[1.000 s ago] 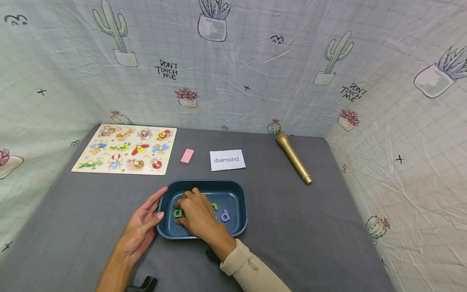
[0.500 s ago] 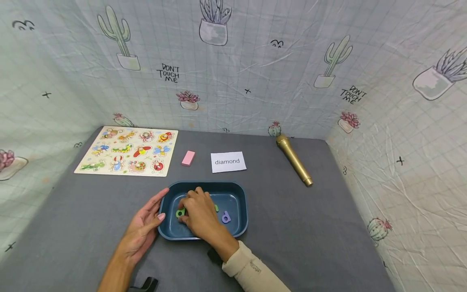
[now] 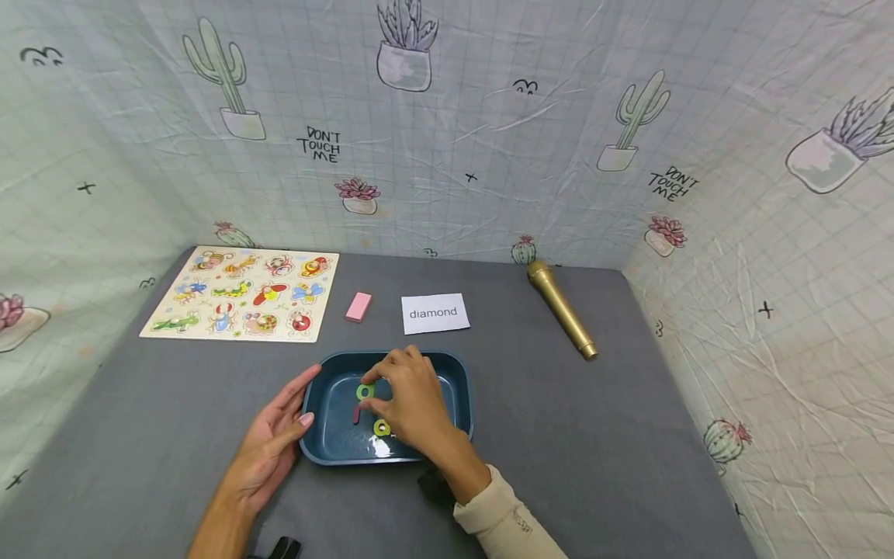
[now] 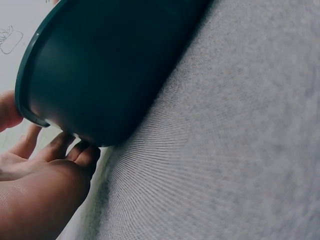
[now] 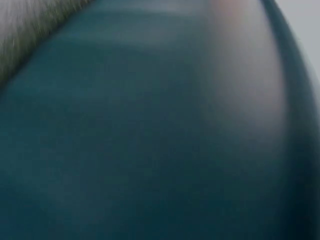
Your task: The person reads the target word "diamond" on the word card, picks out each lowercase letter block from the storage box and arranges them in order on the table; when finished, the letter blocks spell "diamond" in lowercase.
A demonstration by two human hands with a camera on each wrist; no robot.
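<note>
In the head view my right hand [image 3: 415, 400] is over the dark blue tray [image 3: 317, 458], pinching a green plastic letter [image 3: 365, 392] between thumb and forefinger. Below it on the tray floor lie a yellow-green letter [image 3: 381, 428] and a thin dark pink piece [image 3: 356, 414]; the hand hides the tray's right part. My left hand [image 3: 268, 446] rests against the tray's left end, long fingers extended and thumb tip at the rim. In the left wrist view the left hand [image 4: 55, 170] has its fingertips at the outer wall of the tray [image 4: 110, 75]. Only blurred tray [image 5: 150, 125] fills the right wrist view.
Behind the tray lie a white card [image 3: 436, 314] reading "diamond", a pink eraser-like block [image 3: 358, 307] and an insect picture board [image 3: 237, 295]. A gold microphone [image 3: 562, 309] lies at the back right. Cactus-print fabric [image 3: 475, 132] encloses the grey table [image 3: 594, 450].
My right hand has shifted right and a little up, lifting the green letter from the tray's left side. The yellow-green letter and pink piece are now uncovered. The left hand stays at the tray.
</note>
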